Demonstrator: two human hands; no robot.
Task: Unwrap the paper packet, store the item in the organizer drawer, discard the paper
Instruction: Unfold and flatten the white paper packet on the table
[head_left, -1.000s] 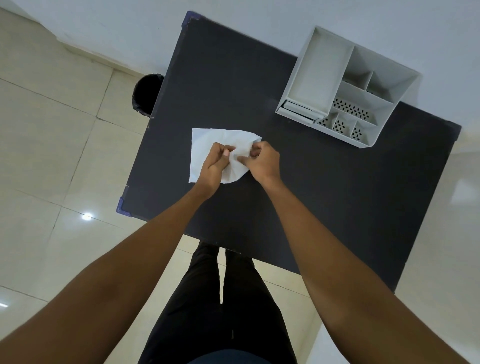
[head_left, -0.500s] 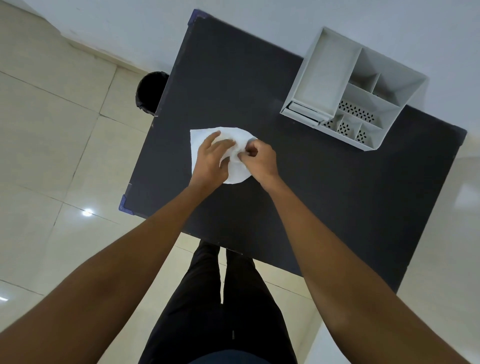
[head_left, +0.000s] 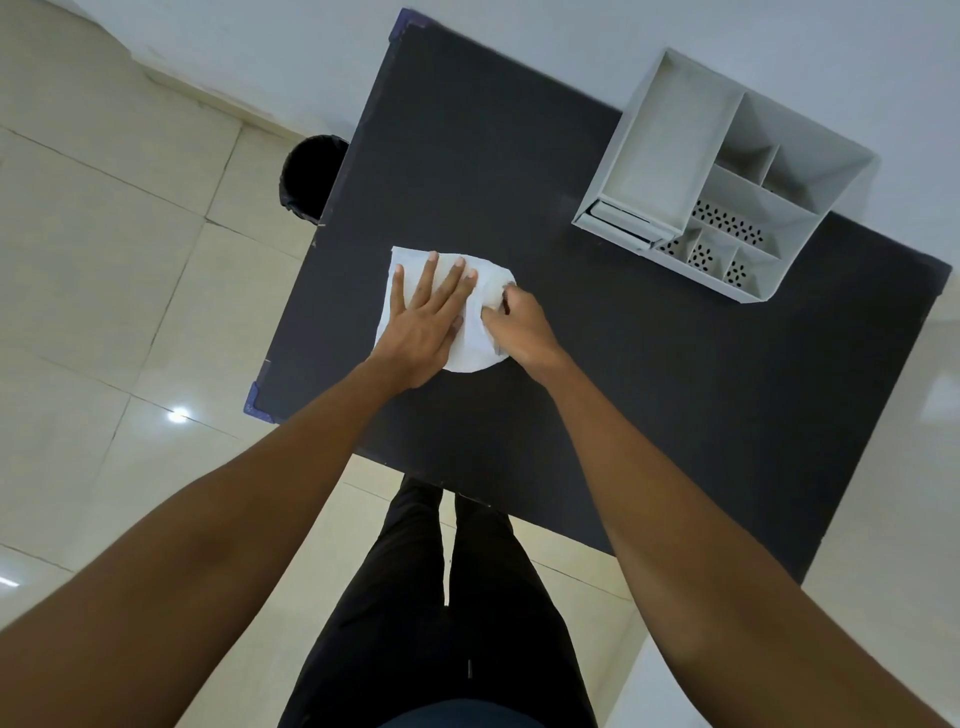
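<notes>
The white paper packet (head_left: 470, 340) lies near the counter's (head_left: 649, 405) left edge. The left hand (head_left: 423, 322) presses flat on it, fingers spread; the right hand (head_left: 519, 327) pinches its right-side fold.

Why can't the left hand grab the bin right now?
It probably could, later. The left hand is pressing the paper flat, and the bin stands on the floor past the table's left edge.

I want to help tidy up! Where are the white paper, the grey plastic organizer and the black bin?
white paper (head_left: 470, 347): head view, its near bare part.
grey plastic organizer (head_left: 655, 150): head view, long compartment floor.
black bin (head_left: 306, 174): head view, its dark opening.
</notes>
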